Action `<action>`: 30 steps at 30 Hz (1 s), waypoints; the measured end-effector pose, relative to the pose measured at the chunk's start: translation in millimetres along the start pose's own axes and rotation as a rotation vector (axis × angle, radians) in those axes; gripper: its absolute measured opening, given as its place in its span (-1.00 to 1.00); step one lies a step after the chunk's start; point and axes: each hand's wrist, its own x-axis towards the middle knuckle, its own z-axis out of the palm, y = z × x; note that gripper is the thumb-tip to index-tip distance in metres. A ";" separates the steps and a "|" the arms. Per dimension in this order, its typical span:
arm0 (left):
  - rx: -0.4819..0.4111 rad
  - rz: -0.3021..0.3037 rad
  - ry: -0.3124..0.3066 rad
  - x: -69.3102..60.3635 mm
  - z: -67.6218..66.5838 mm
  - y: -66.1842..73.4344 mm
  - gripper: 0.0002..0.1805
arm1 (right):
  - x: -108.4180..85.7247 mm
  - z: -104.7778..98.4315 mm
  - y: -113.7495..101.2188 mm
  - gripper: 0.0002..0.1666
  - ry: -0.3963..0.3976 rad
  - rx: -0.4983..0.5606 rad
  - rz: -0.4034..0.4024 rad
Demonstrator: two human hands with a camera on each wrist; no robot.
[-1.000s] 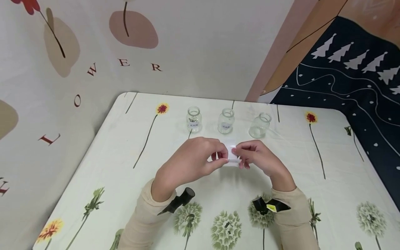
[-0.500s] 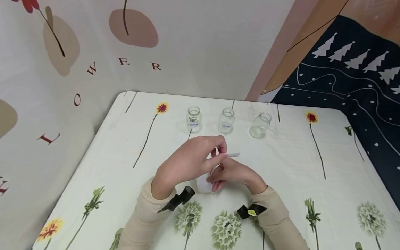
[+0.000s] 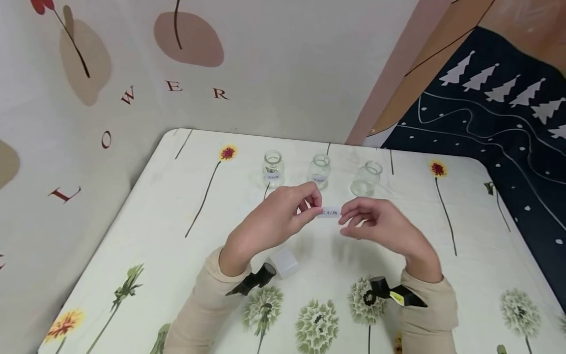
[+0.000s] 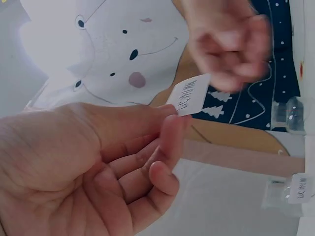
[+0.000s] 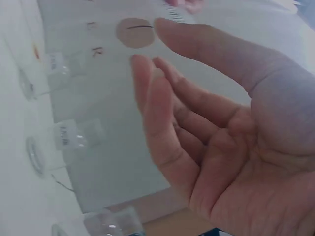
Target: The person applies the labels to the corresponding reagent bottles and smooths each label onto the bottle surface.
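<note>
A small white label (image 3: pixel 329 212) with printed dark characters is pinched at its left end between the thumb and forefinger of my left hand (image 3: pixel 276 216). In the left wrist view the label (image 4: pixel 191 96) stands out past the fingertips. My right hand (image 3: pixel 386 226) hovers by the label's right end, fingers bent and parted from the thumb. The right wrist view shows nothing between those fingers. Beyond the hands stand a left glass jar (image 3: pixel 273 169) and a middle glass jar (image 3: pixel 319 169), each bearing a similar label. No label shows on the right glass jar (image 3: pixel 367 179).
A white square piece (image 3: pixel 285 263), like folded paper, lies on the table near my left wrist. Flowers are printed on the white tablecloth (image 3: pixel 177 206). A patterned cloth wall (image 3: pixel 287 73) rises behind the table's far edge.
My right hand moved the white piece down and left, let it go on the table, then returned beside the label. My left hand kept its pinch; the label's print now faces the head view.
</note>
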 end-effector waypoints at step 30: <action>-0.045 -0.012 -0.009 10.1 12.7 -5.5 -0.95 | -9.1 4.3 -16.7 -0.86 0.323 -0.032 -0.067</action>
